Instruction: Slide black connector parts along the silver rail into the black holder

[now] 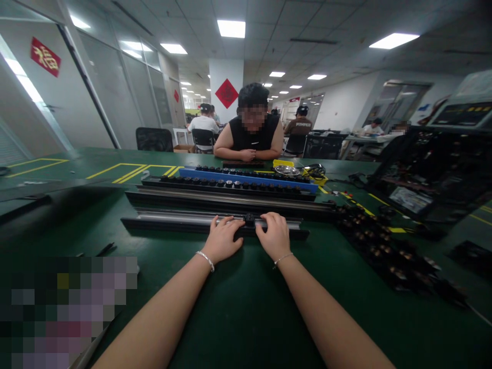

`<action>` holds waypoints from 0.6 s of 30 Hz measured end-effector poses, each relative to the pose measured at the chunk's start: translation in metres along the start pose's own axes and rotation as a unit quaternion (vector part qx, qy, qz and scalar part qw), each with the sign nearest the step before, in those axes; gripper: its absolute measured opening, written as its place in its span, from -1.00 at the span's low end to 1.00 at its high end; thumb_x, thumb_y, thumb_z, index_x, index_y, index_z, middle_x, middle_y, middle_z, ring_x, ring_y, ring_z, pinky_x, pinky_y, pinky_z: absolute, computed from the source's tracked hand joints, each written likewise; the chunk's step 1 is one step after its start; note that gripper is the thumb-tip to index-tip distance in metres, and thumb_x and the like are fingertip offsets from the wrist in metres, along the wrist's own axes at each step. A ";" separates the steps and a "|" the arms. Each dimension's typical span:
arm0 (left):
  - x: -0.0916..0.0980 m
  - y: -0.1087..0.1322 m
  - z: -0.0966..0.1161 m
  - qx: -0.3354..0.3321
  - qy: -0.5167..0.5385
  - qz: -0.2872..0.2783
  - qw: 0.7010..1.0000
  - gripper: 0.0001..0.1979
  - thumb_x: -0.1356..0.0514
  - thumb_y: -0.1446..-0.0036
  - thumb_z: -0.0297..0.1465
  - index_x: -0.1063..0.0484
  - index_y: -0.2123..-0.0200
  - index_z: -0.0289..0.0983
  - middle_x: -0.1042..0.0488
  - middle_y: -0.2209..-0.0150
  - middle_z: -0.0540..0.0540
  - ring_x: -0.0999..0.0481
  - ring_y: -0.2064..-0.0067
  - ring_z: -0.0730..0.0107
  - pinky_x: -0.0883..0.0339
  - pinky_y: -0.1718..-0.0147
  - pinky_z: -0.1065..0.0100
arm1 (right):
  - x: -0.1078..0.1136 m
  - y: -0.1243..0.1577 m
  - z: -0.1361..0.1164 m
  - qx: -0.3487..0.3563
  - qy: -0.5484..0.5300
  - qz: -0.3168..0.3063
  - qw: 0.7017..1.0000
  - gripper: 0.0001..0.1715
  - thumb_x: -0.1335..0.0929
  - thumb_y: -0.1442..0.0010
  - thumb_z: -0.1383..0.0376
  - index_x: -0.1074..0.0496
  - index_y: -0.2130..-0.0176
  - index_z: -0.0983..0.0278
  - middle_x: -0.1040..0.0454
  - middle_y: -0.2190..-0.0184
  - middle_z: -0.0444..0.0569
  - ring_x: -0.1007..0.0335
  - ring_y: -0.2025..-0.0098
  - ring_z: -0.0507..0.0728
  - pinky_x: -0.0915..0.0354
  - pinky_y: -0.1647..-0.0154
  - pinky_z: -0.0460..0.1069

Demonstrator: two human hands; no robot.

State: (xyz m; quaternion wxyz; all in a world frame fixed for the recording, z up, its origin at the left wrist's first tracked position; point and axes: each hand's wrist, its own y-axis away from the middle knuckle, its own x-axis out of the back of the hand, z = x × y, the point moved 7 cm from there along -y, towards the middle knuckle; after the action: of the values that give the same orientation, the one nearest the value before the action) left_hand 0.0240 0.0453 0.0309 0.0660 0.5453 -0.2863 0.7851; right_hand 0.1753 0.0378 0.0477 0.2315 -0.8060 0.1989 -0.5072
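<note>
Both forearms reach forward: the left hand [226,240] loosely open over the near rail [169,223], the right hand [275,237] curled, its grip unclear; a black part [249,220] sits between.

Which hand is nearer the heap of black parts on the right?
Right. The right hand is at the nearest rail, left of the heap of black parts, apart from it; the left hand is farther left, past the small black piece on that rail.
</note>
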 end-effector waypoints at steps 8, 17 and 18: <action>-0.001 0.000 0.001 -0.004 -0.002 -0.011 1.000 -0.53 -0.12 0.02 -0.29 -0.23 -0.03 -0.04 -0.37 -0.06 0.01 -0.15 -0.17 0.16 0.32 -0.17 -0.11 | -0.020 0.003 -0.008 -0.047 -0.005 -0.027 0.999 -0.61 -0.29 -0.03 0.12 -0.39 0.15 0.23 -0.36 0.10 0.03 -0.14 0.04 0.20 -0.06 0.06 0.07; -0.001 -0.001 0.005 0.002 -0.010 -0.016 1.000 -0.49 -0.11 0.02 -0.27 -0.18 -0.06 -0.07 -0.41 -0.02 -0.03 -0.19 -0.14 0.15 0.27 -0.15 -0.10 | -0.020 0.000 -0.005 -0.088 -0.015 -0.026 0.996 -0.56 -0.27 -0.06 0.05 -0.39 0.11 0.21 -0.37 0.10 0.00 -0.15 0.05 0.20 -0.06 0.08 0.07; -0.001 -0.001 0.005 0.004 -0.011 -0.016 1.000 -0.49 -0.11 0.02 -0.27 -0.18 -0.06 -0.08 -0.41 -0.01 -0.04 -0.20 -0.13 0.15 0.27 -0.15 -0.10 | -0.020 0.000 -0.005 -0.092 -0.016 -0.027 0.995 -0.55 -0.27 -0.06 0.05 -0.40 0.11 0.21 -0.37 0.10 0.00 -0.15 0.05 0.20 -0.05 0.08 0.07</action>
State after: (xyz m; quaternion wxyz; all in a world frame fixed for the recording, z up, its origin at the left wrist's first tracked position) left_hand 0.0288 0.0444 0.0315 0.0736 0.5586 -0.2751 0.7790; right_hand 0.1630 0.0486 0.0349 0.1461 -0.8369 0.2191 -0.4798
